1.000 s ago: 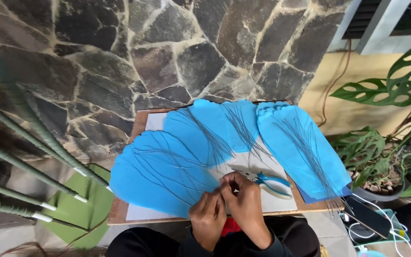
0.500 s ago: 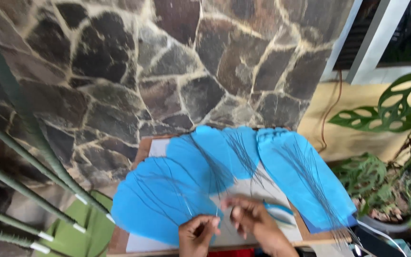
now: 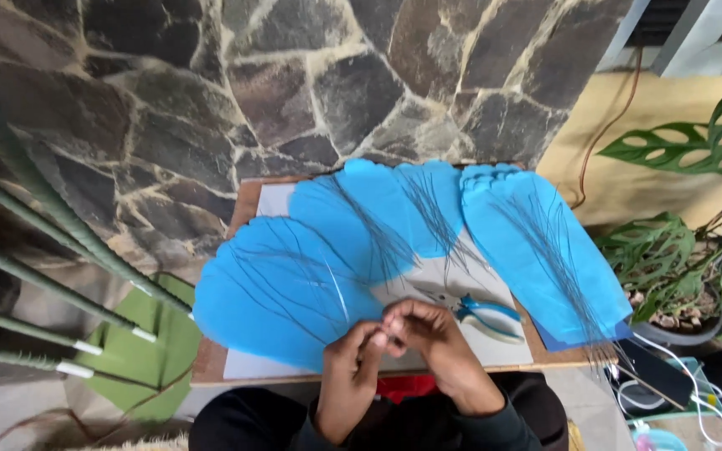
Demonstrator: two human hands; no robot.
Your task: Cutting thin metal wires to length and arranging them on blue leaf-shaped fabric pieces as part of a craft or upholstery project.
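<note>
Large blue petal-shaped sheets (image 3: 294, 276) lie fanned across a wooden board (image 3: 211, 363), with thin grey wires (image 3: 545, 250) spread over them. My left hand (image 3: 353, 367) and my right hand (image 3: 428, 342) meet at the board's near edge, fingertips pinched together on something small and thin that I cannot make out, likely a wire. Blue-handled pliers (image 3: 486, 316) lie on white paper (image 3: 461, 284) just right of my right hand.
A stone wall (image 3: 294, 83) rises behind the board. Green rods (image 3: 52, 250) slant in from the left above a green leaf shape (image 3: 144, 351). Potted plants (image 3: 678, 267) stand at the right, with a dark flat device and white cable (image 3: 670, 376) below them.
The view tilted up and then back down. My hands stay together at the board's near edge, fingers still working at the same spot.
</note>
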